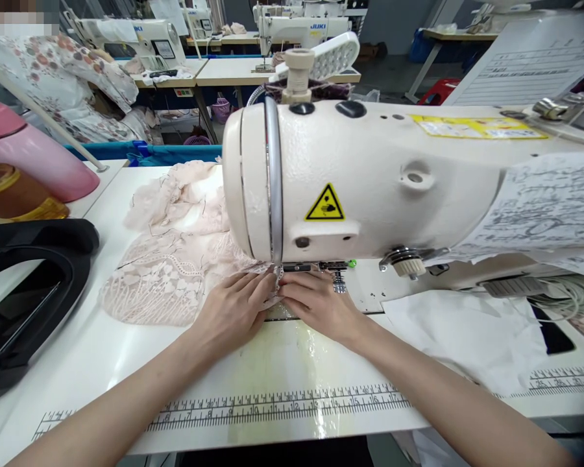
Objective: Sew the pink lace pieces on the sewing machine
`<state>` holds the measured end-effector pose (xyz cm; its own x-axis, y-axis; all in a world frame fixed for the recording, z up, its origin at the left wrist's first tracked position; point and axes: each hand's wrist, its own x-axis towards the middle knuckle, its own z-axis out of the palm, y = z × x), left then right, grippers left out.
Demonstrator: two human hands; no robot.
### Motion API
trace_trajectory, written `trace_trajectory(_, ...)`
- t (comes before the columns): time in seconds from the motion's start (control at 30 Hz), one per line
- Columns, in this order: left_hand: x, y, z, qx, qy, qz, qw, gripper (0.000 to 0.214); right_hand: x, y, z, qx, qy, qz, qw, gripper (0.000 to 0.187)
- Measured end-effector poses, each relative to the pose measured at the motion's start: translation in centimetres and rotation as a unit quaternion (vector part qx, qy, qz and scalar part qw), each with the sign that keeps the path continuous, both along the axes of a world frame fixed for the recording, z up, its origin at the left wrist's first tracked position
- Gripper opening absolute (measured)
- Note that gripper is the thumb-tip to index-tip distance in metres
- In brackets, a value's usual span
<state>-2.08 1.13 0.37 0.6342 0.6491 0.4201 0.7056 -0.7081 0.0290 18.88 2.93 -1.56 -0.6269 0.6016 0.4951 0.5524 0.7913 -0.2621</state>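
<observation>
A cream sewing machine point(370, 181) fills the middle of the view. Pale pink lace fabric point(170, 259) lies on the white table point(282, 363), spreading left from under the machine head. My left hand point(233, 308) rests flat on the fabric's edge, its fingers stretched toward the presser foot point(339, 280). Right beside it, my right hand point(316, 301) also presses the fabric down in front of the needle area. The fingertips of both hands nearly meet under the machine head, which hides the needle.
A ruler strip point(282, 405) is stuck along the table's front. White cloth point(467, 331) lies at the right, printed papers point(540, 207) hang over the machine arm. A black bag point(29, 285) and a pink bottle point(39, 159) sit left. Other sewing machines point(296, 26) stand behind.
</observation>
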Motion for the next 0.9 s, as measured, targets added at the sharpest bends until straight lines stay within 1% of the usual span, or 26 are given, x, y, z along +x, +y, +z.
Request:
trace_trajectory(0.1, -0.22, 0.02, -0.2, 0.004, 0.004, -0.015, 1.0, 0.041, 0.17, -0.16, 0.23, 0.02, -0.012, 0.006, 1.0, 0.019)
trace_trajectory(0.37, -0.49, 0.22, -0.19, 0.019, 0.002, -0.036, 0.999, 0.036, 0.06, -0.57, 0.7, 0.039, -0.022, 0.018, 0.999, 0.022)
trace_trajectory(0.63, -0.31, 0.13, -0.11, 0.021, 0.014, -0.025, 0.999, 0.037, 0.12, -0.33, 0.75, 0.038, -0.017, 0.032, 0.999, 0.022)
trace_trajectory(0.9, 0.1, -0.21, -0.11, 0.028, 0.047, -0.007, 0.998, 0.038, 0.71, -0.02, 0.32, 0.036, -0.024, 0.02, 0.999, 0.02)
